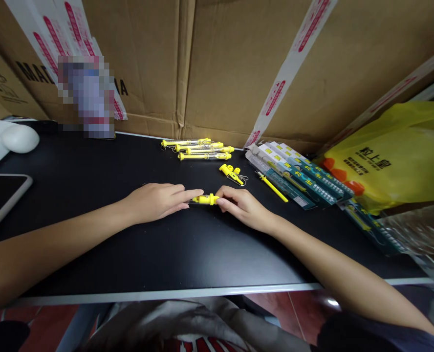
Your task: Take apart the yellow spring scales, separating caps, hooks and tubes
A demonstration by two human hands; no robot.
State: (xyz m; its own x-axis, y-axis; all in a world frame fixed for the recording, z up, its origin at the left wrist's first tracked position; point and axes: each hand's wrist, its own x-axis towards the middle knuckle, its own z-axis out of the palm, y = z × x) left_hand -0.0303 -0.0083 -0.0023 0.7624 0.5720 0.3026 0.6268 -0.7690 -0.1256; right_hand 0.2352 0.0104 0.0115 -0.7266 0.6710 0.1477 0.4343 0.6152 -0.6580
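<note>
Near the middle of the table, a slim tube with clear and yellow parts [203, 199] lies level between my two hands. My left hand [162, 201] is wrapped over its left end, with the index finger stretched along the top. At the other end, my right hand [242, 205] pinches the yellow tip between thumb and fingers. The fingers of my left hand hide much of the tube. Just beyond my right hand lie small yellow parts with a wire clip [233, 174] and a loose yellow rod [273, 187]. Several similar yellow tubes [204, 156] rest side by side farther back.
Printed green-and-white boxes [301, 173] are fanned out at the right, beside a yellow plastic bag [403, 161]. A phone [4, 200] and a white device [19, 138] sit at the left. Large taped cardboard boxes [224, 63] wall the back of the black table [158, 264].
</note>
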